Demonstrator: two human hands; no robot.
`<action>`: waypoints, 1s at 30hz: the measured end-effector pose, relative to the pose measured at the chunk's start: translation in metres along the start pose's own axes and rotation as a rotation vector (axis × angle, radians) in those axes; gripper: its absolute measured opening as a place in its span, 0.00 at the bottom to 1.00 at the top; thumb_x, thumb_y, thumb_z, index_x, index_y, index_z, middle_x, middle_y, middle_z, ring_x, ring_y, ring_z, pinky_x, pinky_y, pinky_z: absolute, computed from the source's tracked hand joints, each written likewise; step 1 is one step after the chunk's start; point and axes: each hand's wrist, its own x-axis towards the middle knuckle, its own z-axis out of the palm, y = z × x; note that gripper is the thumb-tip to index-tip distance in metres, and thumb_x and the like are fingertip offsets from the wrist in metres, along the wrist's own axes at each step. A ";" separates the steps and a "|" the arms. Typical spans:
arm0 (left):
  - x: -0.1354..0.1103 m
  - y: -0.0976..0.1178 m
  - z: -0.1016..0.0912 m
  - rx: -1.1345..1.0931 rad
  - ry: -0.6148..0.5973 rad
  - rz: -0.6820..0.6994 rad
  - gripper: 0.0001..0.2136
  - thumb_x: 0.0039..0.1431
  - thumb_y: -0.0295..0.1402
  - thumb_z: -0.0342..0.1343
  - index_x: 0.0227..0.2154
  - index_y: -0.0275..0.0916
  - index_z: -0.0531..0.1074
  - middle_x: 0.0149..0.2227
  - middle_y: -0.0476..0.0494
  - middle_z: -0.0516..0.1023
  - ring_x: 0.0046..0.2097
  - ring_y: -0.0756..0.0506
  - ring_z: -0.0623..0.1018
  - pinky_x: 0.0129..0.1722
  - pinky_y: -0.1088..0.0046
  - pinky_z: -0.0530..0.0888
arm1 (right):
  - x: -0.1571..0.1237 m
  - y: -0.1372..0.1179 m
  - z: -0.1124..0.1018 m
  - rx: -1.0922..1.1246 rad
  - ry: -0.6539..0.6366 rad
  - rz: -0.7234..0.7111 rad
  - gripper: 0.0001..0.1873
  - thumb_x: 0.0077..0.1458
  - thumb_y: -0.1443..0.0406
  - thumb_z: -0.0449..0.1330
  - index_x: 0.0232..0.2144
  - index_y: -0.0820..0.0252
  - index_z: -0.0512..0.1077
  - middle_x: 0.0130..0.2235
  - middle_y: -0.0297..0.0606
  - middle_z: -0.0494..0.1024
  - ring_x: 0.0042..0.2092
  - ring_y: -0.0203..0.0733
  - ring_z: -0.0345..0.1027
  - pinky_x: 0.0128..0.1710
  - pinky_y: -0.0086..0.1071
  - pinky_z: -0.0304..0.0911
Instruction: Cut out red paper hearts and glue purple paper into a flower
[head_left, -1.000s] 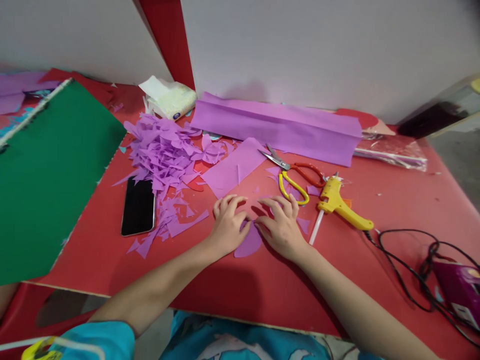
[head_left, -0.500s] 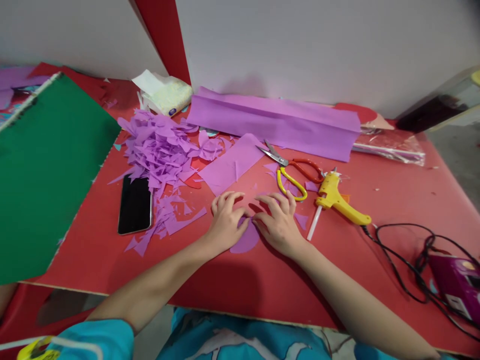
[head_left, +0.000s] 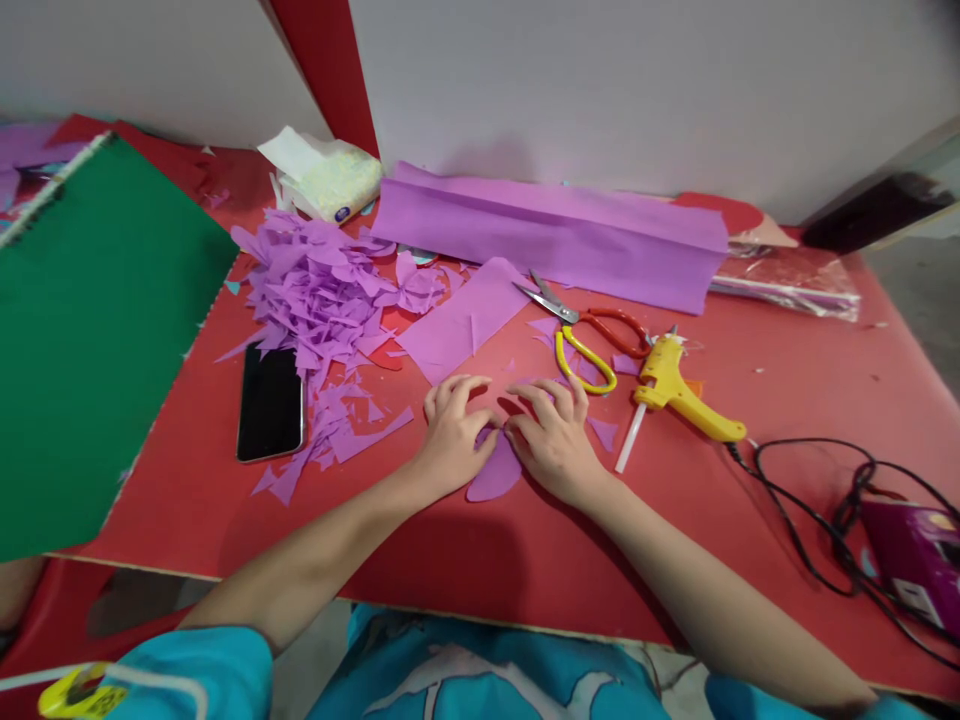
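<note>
Both hands lie palm-down on the red desk (head_left: 750, 330), just in front & left of the scissors (head_left: 589, 345), i.e. nearer the person. Left hand (head_left: 454, 430) & right hand (head_left: 551, 440) sit side by side, fingers curled, thumbs nearly meeting over the top of a small purple paper piece (head_left: 496, 478). Its rounded lower end shows btw. the two wrists. Fingertips bear on the paper's upper part, but can't tell if they pinch it or just press it flat.

Scissors lie w/ blades apart, one handle red, one yellow. Just right of the scissors: yellow glue gun (head_left: 679, 395) w/ a white stick poking out. Farther right, a black cable (head_left: 810, 520) runs to a purple device (head_left: 911, 560). Behind the scissors: long folded purple sheet (head_left: 551, 235). Left of the scissors: flat purple rectangle (head_left: 465, 320), then a heap of purple scraps (head_left: 315, 285), then a black phone (head_left: 271, 402), scraps overlapping its edge. Far left: green sheet (head_left: 90, 320). Behind-left, by the wall: tissue pack (head_left: 330, 180).
</note>
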 end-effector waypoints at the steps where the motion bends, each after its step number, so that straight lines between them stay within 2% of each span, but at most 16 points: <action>1: 0.000 0.000 0.000 0.000 0.000 0.002 0.03 0.51 0.28 0.55 0.27 0.40 0.73 0.51 0.42 0.65 0.55 0.39 0.61 0.52 0.55 0.58 | 0.000 0.000 0.000 -0.003 0.001 0.002 0.05 0.53 0.68 0.56 0.27 0.59 0.71 0.47 0.39 0.71 0.51 0.48 0.54 0.56 0.53 0.37; 8: 0.000 0.001 -0.001 -0.009 -0.007 0.005 0.03 0.52 0.29 0.55 0.27 0.40 0.73 0.51 0.42 0.65 0.54 0.40 0.62 0.52 0.55 0.58 | 0.000 0.002 -0.003 0.019 -0.002 0.037 0.03 0.51 0.66 0.58 0.29 0.58 0.71 0.48 0.42 0.69 0.51 0.49 0.53 0.56 0.53 0.38; 19: 0.001 0.000 -0.002 0.004 -0.034 0.019 0.04 0.52 0.28 0.54 0.27 0.40 0.74 0.51 0.43 0.66 0.55 0.39 0.61 0.52 0.55 0.57 | 0.002 0.003 -0.003 -0.005 -0.033 0.002 0.07 0.54 0.67 0.54 0.28 0.59 0.71 0.48 0.43 0.68 0.51 0.49 0.52 0.55 0.52 0.40; 30: 0.002 0.001 -0.004 -0.001 -0.055 0.010 0.04 0.52 0.28 0.54 0.27 0.41 0.74 0.51 0.43 0.67 0.54 0.39 0.61 0.52 0.55 0.58 | 0.002 0.003 -0.003 -0.008 -0.060 0.012 0.06 0.55 0.66 0.54 0.29 0.59 0.71 0.49 0.44 0.67 0.52 0.49 0.51 0.54 0.51 0.41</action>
